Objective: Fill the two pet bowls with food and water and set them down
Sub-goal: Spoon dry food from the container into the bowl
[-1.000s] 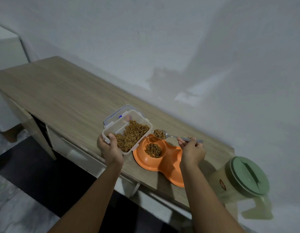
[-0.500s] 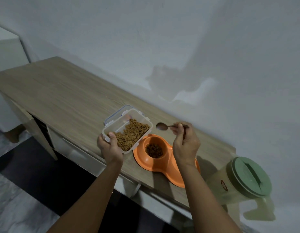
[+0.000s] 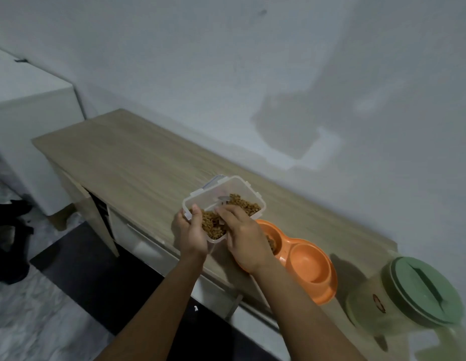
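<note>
Left hand point(image 3: 191, 231) grips the near corner of the clear plastic food container point(image 3: 224, 201), thumb over the rim. Right hand point(image 3: 243, 234) dips inside, fingers closed on a metal spoon point(image 3: 223, 198) among brown kibble point(image 3: 213, 224). The orange double pet bowl point(image 3: 308, 264) sits just right, its left well half hidden by the wrist. All rests on a pale wood-grain counter point(image 3: 127, 157) against a grey wall point(image 3: 252, 61). A green-lidded translucent jug point(image 3: 419, 290) blurs at the right edge.

One head view — looking steeply down, close over the counter point(image 3: 127, 162).
</note>
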Tool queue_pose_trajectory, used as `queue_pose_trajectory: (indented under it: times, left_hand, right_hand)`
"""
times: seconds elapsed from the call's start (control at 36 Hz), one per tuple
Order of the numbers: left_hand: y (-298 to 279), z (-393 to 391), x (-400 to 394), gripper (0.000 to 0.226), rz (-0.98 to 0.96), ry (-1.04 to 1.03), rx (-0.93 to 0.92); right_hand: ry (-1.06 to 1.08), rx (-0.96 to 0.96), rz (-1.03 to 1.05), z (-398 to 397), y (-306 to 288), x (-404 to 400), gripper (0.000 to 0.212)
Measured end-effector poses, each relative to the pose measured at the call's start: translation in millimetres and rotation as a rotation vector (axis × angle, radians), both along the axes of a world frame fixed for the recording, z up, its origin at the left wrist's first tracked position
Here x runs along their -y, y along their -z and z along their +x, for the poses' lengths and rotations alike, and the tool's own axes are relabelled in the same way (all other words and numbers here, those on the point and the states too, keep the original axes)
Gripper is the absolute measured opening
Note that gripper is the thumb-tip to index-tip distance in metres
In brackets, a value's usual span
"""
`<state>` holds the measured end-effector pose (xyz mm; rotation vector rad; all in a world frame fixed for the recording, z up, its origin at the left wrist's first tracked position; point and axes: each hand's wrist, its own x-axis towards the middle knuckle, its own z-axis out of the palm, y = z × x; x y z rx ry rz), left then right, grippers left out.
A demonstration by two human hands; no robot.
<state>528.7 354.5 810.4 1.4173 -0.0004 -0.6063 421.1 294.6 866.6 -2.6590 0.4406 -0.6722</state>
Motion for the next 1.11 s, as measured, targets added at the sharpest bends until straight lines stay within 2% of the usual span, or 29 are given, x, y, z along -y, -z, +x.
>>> queue_pose_trajectory:
  times: [0.08,0.17,0.19,0.33,0.42,0.5,0.58,0.67,0.78,0.92,0.97,1.06,1.11]
  left_hand:
    - [-4,2,-6,0.061,-0.051,-0.021,0.014]
    - [23,15,-5,0.099,-0.036,-0.036,-0.018]
    - [20,14,-8,0.103,-0.043,-0.028,-0.036]
    - [-14,3,-18,0.061,-0.140,-0.019,-0.062]
    - [-16,4,-21,0.043,-0.126,0.034,-0.051]
    - [-17,7,-18,0.026,-0.130,0.126,-0.012]
    - [-17,12,-13,0.041,-0.148,0.248,-0.044]
    - [-20,14,4,0.054,-0.131,0.382,-0.126]
    - [-29,6,34,0.049,-0.160,0.534,-0.190]
    - [-32,-8,81,0.041,-0.159,0.627,-0.156]
    - [-25,-10,100,0.051,-0.150,0.603,-0.141]
    - [-10,-16,130,0.083,-0.098,0.646,-0.118]
    - [-5,-25,149,0.085,-0.035,0.717,-0.079]
  right_hand:
    - [-0.007,-0.063,0.010,5,-4,-4,0.048]
    - [-0.002,-0.107,0.020,9,-8,-7,0.048]
    - [-0.001,-0.115,0.024,10,-9,-7,0.047]
    - [0.083,-0.016,0.091,8,-5,-8,0.045]
    - [0.277,0.138,0.164,2,-1,-1,0.042]
    - [0.488,0.169,0.291,-6,-4,10,0.043]
    - [0.616,0.105,0.469,-12,-8,24,0.048]
    - [0.693,0.074,0.614,-22,-12,38,0.044]
    - [0.841,0.087,0.679,-37,-13,58,0.040]
    - [1.032,0.108,0.747,-56,-7,88,0.044]
    - [1.106,0.136,0.780,-63,-4,98,0.044]
    - [1.216,0.169,0.823,-71,4,113,0.043]
    - [1.258,0.178,0.850,-74,8,123,0.043]
